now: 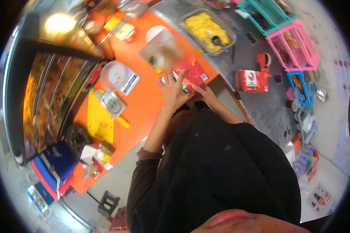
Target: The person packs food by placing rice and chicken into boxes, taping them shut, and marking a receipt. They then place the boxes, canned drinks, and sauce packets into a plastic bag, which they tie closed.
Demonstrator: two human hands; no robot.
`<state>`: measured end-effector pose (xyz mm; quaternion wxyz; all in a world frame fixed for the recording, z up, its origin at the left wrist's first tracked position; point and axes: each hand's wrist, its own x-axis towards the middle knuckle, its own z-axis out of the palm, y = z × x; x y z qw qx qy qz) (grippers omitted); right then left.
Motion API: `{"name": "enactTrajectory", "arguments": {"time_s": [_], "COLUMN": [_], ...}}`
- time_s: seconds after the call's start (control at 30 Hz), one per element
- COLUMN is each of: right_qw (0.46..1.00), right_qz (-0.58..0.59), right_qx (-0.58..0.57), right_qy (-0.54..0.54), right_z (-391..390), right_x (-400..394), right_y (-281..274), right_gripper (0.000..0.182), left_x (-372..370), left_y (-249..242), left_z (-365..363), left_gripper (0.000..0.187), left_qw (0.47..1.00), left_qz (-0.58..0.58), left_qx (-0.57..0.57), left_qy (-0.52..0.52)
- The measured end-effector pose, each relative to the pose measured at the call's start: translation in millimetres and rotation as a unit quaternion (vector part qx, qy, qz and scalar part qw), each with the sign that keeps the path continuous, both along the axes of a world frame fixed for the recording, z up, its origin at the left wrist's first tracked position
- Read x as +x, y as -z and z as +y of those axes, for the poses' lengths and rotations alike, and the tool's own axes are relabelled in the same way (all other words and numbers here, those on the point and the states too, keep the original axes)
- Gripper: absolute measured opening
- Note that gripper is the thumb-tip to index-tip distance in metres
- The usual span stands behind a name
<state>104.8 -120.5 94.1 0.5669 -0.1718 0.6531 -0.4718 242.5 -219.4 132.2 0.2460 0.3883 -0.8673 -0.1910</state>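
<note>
Black garment point(217, 163): foreground. Red carton point(196, 72): under the fingers of the left hand point(174, 91), spread, and the right hand point(208, 97), at its near edge, grip unclear. Yellow food tray point(230, 33): beyond the hands.

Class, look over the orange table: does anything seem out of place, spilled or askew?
Slightly. The steel container sits askew, overlapping the edge of the yellow board, whose surface appears dotted with dark specks, perhaps crumbs. I see no clear damage.
</note>
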Motion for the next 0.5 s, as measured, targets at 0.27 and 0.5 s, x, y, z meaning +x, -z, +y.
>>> {"name": "enactTrajectory", "arguments": {"time_s": [0.27,0.5], "right_qw": [0.965,0.960], "right_qz": [0.229,0.236], "right_qx": [-0.095,0.121], "right_qy": [0.083,0.095], "right_z": [132,170], "right_x": [-230,-429], "right_y": [2,41], "right_gripper": [0.027,0.038], "left_x": [-198,-310], "left_y": [-60,17], "left_z": [52,118], "left_gripper": [0.089,0.093], "left_qw": [0.968,0.958], "left_qz": [0.020,-0.013], "left_qx": [-0.038,-0.028], "left_qy": [0.249,0.286]}}
